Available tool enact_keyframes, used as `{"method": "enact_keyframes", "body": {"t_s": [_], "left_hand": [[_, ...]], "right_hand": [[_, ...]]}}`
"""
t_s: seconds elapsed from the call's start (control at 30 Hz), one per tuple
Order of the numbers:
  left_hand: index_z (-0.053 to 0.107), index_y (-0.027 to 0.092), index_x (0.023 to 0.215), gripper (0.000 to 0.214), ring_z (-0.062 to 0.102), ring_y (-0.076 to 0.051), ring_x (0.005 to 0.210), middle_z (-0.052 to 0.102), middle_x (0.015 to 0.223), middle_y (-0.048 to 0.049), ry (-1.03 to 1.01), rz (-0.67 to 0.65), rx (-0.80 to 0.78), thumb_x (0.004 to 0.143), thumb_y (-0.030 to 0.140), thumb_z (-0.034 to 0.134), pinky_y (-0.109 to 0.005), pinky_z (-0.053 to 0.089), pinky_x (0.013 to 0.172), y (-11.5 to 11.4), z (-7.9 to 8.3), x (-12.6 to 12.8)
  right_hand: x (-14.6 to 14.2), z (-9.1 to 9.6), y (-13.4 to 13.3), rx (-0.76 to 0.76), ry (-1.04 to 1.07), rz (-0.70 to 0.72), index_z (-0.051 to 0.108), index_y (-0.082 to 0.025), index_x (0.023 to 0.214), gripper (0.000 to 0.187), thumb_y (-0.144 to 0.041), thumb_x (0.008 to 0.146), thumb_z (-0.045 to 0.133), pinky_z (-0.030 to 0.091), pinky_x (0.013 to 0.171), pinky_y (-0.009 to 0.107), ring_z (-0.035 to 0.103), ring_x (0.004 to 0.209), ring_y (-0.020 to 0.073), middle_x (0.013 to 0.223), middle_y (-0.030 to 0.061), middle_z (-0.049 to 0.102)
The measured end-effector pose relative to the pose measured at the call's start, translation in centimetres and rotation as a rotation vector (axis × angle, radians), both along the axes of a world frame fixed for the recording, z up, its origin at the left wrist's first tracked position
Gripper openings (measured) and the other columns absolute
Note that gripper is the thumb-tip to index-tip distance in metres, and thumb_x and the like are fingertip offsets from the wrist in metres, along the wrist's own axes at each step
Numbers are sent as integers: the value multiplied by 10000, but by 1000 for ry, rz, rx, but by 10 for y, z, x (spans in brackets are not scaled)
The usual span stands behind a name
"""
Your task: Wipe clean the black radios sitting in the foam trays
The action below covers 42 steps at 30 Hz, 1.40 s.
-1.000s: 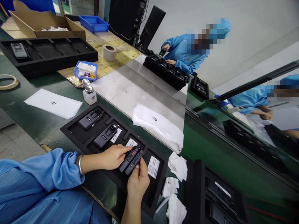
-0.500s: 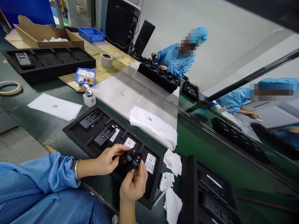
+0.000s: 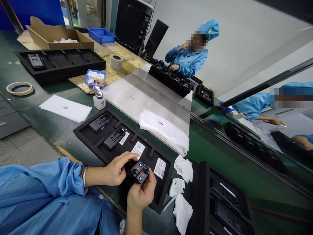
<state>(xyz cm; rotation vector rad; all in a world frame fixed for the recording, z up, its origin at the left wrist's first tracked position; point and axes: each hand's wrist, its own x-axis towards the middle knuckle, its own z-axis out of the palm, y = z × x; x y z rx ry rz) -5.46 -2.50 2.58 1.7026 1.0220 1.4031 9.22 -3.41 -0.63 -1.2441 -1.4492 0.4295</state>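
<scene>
Both my hands hold one small black device (image 3: 138,171) with orange buttons, lifted just above a black foam tray (image 3: 85,133). My left hand (image 3: 116,168) grips its left end, fingers curled round it. My right hand (image 3: 142,192) comes up from below and pinches its right end. The tray lies in front of me on the green bench and holds two more black devices (image 3: 99,122) (image 3: 113,139) in its far pockets. White barcode labels (image 3: 138,149) lie in the nearer pockets.
Crumpled white wipes (image 3: 183,169) lie right of the tray, beside another black tray (image 3: 220,202) of devices. A stack of white cloths (image 3: 163,129) rests on a steel plate (image 3: 132,94). A small dispenser bottle (image 3: 99,99), a paper sheet (image 3: 65,107) and a tape ring (image 3: 19,88) lie to the left. Other people in blue work further along.
The device lay lengthwise over the tray with its side toward me; both hands have turned it so its end with the orange buttons faces up, and drawn it slightly nearer.
</scene>
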Motion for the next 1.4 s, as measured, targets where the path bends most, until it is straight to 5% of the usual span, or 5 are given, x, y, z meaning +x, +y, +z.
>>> {"method": "enact_keyframes", "body": {"t_s": [0.23,0.47,1.4], "left_hand": [[386,213,1410,886,501,-281,1240,485,1317,-113,38,-193,-40,546,37,465,-478,424,1084,4,14,-8],[371,238,1466,730,496,-272,1304,501,1412,-135,108,-415,-103,802,142,660,-426,394,1122,16,24,-27],[445,258,1442,723,523,-279,1287,545,1393,-126,82,-357,-113,790,216,754,-421,405,1105,20,20,-27]], "right_hand": [[7,12,-7,-64,-91,97,462,-152,1387,528,-152,860,419,502,991,502,546,1224,282,1321,168,529],[22,22,-20,-328,-18,304,272,-223,1513,724,-283,870,600,419,1079,528,439,1347,309,1497,158,371],[25,17,-14,-398,146,359,289,-233,1513,737,-291,871,647,344,1140,510,367,1401,288,1540,141,316]]}}
